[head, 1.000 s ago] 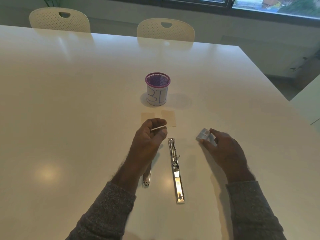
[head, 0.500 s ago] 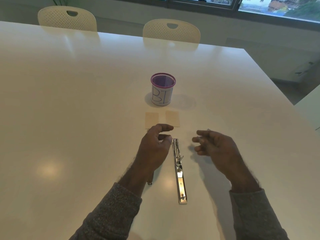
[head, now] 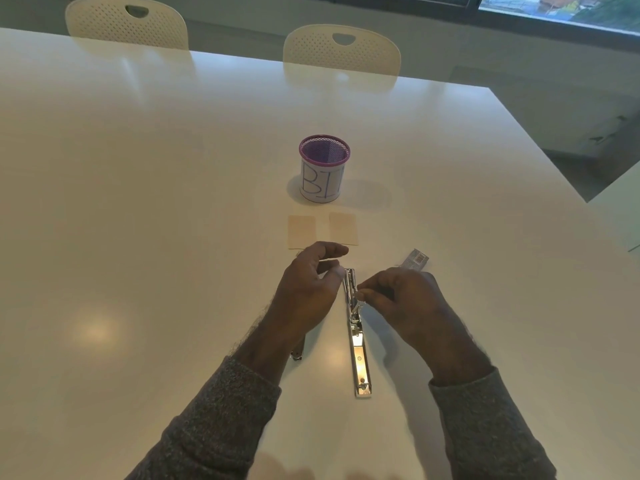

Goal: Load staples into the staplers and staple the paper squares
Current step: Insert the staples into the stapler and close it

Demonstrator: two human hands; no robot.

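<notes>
Your left hand (head: 304,292) sits just left of the opened stapler (head: 356,336), fingers curled, with the forefinger arched over and the thumb tip touching the far end of the stapler's rail. Whether that grip pinches a strip of staples cannot be told; something pale shows between thumb and finger, but it is too small to read. Your right hand (head: 405,303) comes in from the right, its fingertips (head: 362,295) bunched together against the rail near its far end; you cannot tell from this view whether they pinch anything.

The stapler lies flat and unfolded on the white worktop (head: 138,237), running near to far between your hands, chrome and shiny. A second metal piece (head: 298,353) pokes out from under your left wrist; most of it is hidden.

Just beyond your left hand lie two paper squares (head: 322,230) side by side, slightly apart. Farther off stands a purple mesh cup (head: 324,169) with a white label. A small staple box (head: 415,260) lies just beyond your right hand. Two cream chairs (head: 341,46) stand at the far edge.
</notes>
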